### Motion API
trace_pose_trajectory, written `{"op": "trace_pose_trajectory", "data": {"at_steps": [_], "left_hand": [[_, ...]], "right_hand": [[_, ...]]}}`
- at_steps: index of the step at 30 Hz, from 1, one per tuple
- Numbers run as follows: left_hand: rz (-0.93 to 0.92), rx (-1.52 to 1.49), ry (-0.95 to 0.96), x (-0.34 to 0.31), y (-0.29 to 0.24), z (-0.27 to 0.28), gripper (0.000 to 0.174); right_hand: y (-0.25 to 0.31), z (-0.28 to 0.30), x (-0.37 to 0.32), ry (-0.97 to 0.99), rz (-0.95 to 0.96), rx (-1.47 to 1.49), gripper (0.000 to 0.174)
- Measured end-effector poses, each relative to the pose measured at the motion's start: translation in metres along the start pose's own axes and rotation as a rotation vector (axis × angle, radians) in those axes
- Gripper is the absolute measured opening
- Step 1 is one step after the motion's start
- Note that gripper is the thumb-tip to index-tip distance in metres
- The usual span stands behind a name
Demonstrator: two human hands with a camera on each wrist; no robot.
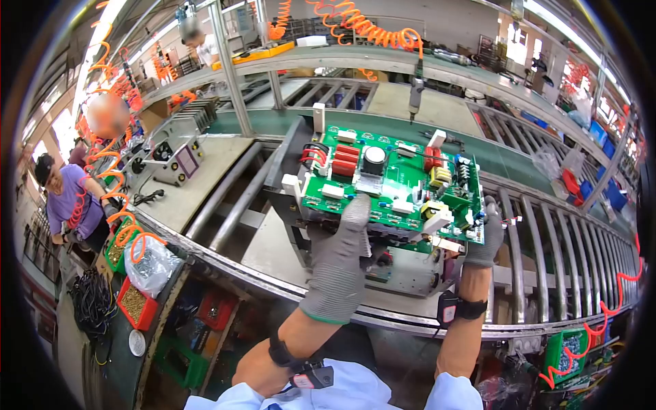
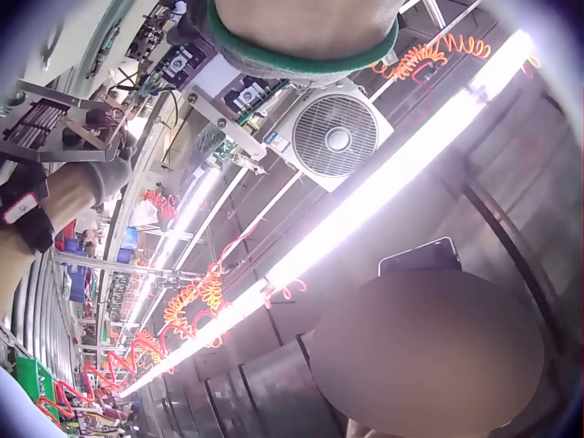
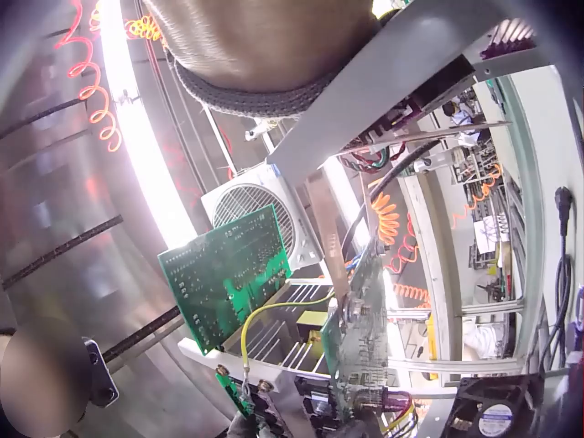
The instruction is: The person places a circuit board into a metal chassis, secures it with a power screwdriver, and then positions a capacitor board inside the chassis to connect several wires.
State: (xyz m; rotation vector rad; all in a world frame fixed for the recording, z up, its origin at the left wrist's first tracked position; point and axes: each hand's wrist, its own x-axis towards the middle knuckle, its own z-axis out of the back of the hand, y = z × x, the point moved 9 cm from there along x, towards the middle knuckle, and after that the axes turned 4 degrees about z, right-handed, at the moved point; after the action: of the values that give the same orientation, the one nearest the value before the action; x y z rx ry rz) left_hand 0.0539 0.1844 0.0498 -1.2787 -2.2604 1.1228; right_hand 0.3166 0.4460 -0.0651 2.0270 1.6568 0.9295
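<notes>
Hands, 2, grey-gloved: left hand (image 1: pixel 338 270) raised, its thumb (image 1: pixel 357 213) extended upward; right hand (image 1: pixel 486 239) held farther right, its fingers partly hidden. Forearms (image 1: pixel 290 346), 2, bared and reached forward. Wrists (image 1: pixel 471 309), 2, each encircled by 1 black strap (image 1: pixel 279 350).

Before me, the circuit board (image 1: pixel 393 179) lies over the metal chassis (image 1: pixel 410 273), with conveyor rollers (image 1: pixel 562 256) to its right, the fan unit (image 1: pixel 174 164) on the surface (image 1: pixel 213 169) to its left, a power screwdriver (image 1: pixel 415 97) hanging behind it, and a plastic bag (image 1: pixel 152 268) beside the fastener bins (image 1: pixel 137 305) at my left.
</notes>
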Motion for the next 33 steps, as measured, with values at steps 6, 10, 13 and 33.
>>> {"op": "trace_pose_trajectory", "data": {"at_steps": [6,10,13,33], "left_hand": [[-0.04,-0.014,0.029,0.014,0.006,-0.002,0.064],[-0.017,0.063,-0.035,0.021,0.015,0.009,0.056],[-0.058,0.115,0.047,0.023,0.009,-0.001,0.059],[-0.147,-0.02,0.033,0.03,0.013,-0.015,0.043]], "right_hand": [[0.002,0.001,0.002,-0.036,0.03,0.003,0.027],[0.016,-0.022,-0.015,-0.128,0.053,0.004,0.022],[0.02,-0.03,-0.02,-0.135,0.057,-0.028,0.022],[0.026,0.032,0.02,0.271,0.692,-1.242,0.032]]}}
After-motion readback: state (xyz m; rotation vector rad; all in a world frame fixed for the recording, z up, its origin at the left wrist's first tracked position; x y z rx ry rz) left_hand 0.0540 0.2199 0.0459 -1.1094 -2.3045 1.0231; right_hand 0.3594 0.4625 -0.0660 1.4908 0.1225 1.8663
